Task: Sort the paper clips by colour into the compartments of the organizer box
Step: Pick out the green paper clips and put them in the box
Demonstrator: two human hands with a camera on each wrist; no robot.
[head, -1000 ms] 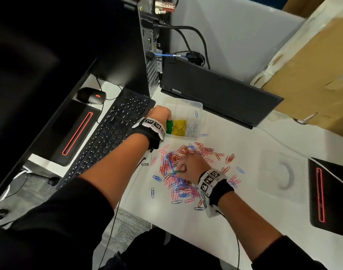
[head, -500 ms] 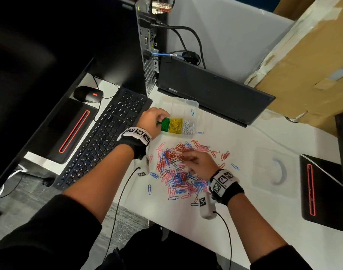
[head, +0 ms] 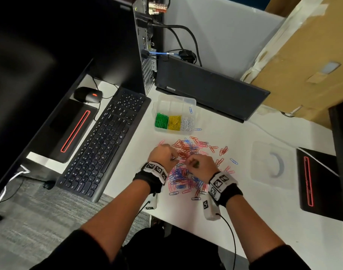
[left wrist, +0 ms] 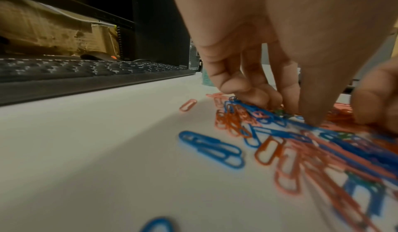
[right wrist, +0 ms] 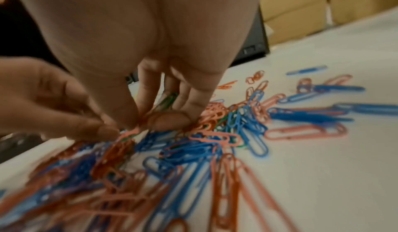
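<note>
The clear organizer box (head: 193,101) sits behind the pile, its front compartments filled with green, yellow and white clips; one blue clip lies in a back compartment. A loose pile of red, pink and blue paper clips (head: 186,151) with a few green ones covers the white table. Both hands meet over its middle. My left hand (head: 173,157) has its fingers curled down into the pile (left wrist: 269,150), thumb and fingertips closing on a green clip (left wrist: 280,112). My right hand (head: 188,162) keeps green clips (right wrist: 168,99) tucked under its fingers while thumb and forefinger pinch into the pile (right wrist: 193,150).
A black keyboard (head: 106,141) and mouse (head: 88,94) lie to the left, with a PC tower (head: 145,45) behind them. A black slab (head: 209,88) leans behind the box. The clear lid (head: 272,164) and a black device (head: 318,182) are on the right, cardboard (head: 312,55) beyond.
My left hand has come back from the green compartment of the box down to the pile, beside the right hand. The right hand has stayed over the pile.
</note>
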